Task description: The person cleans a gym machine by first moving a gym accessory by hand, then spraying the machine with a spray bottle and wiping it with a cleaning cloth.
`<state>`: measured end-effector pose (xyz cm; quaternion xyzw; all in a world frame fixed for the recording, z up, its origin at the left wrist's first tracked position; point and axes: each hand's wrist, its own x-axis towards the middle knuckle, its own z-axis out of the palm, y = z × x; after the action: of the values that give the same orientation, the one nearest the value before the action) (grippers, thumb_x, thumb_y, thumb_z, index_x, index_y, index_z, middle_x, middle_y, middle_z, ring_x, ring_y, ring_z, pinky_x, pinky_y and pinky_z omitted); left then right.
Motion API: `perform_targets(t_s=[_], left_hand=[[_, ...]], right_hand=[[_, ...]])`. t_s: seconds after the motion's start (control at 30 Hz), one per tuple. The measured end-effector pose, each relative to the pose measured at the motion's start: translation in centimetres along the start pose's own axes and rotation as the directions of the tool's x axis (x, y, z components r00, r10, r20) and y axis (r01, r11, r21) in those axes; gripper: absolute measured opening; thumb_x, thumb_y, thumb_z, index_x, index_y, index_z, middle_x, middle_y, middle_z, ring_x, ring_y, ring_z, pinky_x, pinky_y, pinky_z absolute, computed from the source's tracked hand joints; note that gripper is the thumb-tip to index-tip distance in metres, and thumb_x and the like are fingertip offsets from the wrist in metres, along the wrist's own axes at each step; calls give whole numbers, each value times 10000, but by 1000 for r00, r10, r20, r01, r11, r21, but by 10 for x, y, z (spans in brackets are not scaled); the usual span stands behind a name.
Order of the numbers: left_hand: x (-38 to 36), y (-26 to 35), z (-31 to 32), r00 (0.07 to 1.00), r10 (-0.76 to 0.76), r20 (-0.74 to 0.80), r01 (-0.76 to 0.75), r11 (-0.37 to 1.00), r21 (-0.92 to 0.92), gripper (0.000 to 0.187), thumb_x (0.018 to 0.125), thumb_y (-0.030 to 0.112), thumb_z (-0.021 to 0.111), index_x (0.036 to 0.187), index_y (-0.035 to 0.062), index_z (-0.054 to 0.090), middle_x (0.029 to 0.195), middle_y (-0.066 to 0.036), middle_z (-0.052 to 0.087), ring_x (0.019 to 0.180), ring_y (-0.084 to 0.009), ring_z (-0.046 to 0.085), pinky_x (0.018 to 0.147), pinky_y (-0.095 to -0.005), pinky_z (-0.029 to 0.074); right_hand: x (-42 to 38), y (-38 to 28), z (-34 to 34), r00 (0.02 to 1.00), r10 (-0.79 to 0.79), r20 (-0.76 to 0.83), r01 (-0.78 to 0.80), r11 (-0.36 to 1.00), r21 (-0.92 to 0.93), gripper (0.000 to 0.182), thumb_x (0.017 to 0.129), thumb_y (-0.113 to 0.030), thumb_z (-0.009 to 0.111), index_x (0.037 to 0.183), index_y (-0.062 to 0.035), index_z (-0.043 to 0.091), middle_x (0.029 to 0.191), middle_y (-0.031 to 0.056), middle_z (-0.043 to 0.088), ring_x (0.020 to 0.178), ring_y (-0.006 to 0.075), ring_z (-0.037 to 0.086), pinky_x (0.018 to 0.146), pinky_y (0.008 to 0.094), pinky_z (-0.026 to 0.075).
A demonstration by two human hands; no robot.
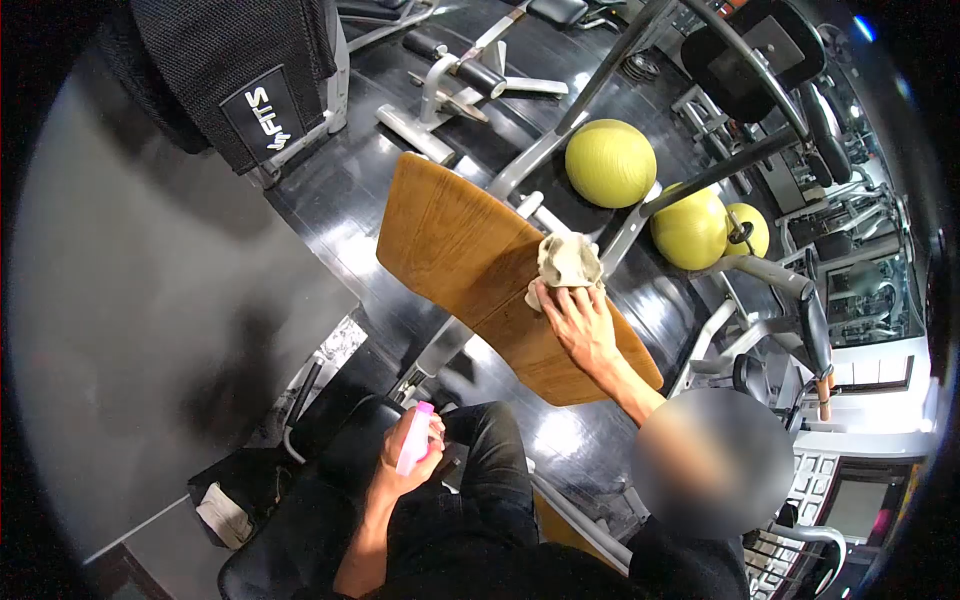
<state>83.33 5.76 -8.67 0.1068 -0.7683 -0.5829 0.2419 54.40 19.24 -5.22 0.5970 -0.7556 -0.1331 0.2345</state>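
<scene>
Only writing we can read is "FITS" in white on the black mesh pad (262,110) up top. Our left hand (405,455) has its fingers wrapped round a pink bottle (416,437), held near our lap; can't tell what's in it. Our right hand (580,325) lies flat, fingers spread, on a crumpled cloth (568,262) pressed to the wooden bench (450,235). Three yellow balls (610,162) sit on the floor beyond the bench.
</scene>
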Motion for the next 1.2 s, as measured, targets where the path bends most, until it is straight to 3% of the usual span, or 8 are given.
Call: perform_targets(t_s=[0.17,0.3,0.5,0.63,0.83,0.93,1.0,1.2], left_hand=[[-2,1,1,998,-67,1,67,997,-34,233,708,-65,604,912,17,527,773,-86,601,683,-206,628,641,-308,516],[-4,-6,2,998,-55,2,55,997,-56,243,717,-63,600,934,14,523,772,-84,602,674,-195,625,643,-306,513],[-5,-7,3,979,-200,31,202,973,-113,137,697,-51,601,781,41,544,825,-97,584,759,-215,603,697,-327,484],[-3,-9,9,977,-213,26,214,963,-162,147,705,-74,579,795,35,538,825,-99,579,750,-215,599,692,-323,484],[4,-5,10,992,-90,85,90,996,-3,262,715,-65,597,954,15,524,794,-88,601,686,-199,624,648,-305,508],[1,-6,11,983,-166,83,172,983,-64,255,708,-62,602,940,15,530,813,-92,603,716,-217,626,672,-317,505],[-3,-18,14,994,-83,71,85,996,-29,239,697,-56,611,912,17,537,810,-95,604,747,-241,625,692,-338,501],[-4,-9,15,995,-83,61,85,995,-41,246,710,-61,601,931,20,529,793,-90,606,699,-219,628,654,-321,506]], right_hand=[[-26,-22,20,991,-21,133,11,997,79,411,746,-202,543,1134,-68,564,1073,61,519,986,187,501,831,364,428],[-90,-59,61,881,-101,462,37,989,146,333,764,-187,548,1074,-93,622,1023,58,618,998,218,545,839,405,441],[-88,-42,22,890,-40,455,8,997,72,279,763,-190,546,1028,-121,601,1013,82,586,990,217,532,871,385,388],[-60,-26,-5,932,327,158,-358,900,249,208,758,-149,531,963,-167,564,926,59,506,874,230,478,721,383,363],[-122,-106,81,864,148,481,-289,928,235,287,798,-179,522,1078,-155,578,1052,58,570,1023,208,532,859,372,418],[-137,-103,89,966,120,229,-175,956,236,269,805,-193,515,1052,-149,612,1031,38,590,1022,194,530,850,373,422],[-147,-103,97,811,-58,582,-65,980,189,243,805,-202,514,999,-146,650,1008,15,604,1035,184,516,840,377,422],[-186,-111,97,802,-45,595,-102,972,210,201,800,-215,522,909,-146,676,983,18,610,1066,194,497,877,389,395]])
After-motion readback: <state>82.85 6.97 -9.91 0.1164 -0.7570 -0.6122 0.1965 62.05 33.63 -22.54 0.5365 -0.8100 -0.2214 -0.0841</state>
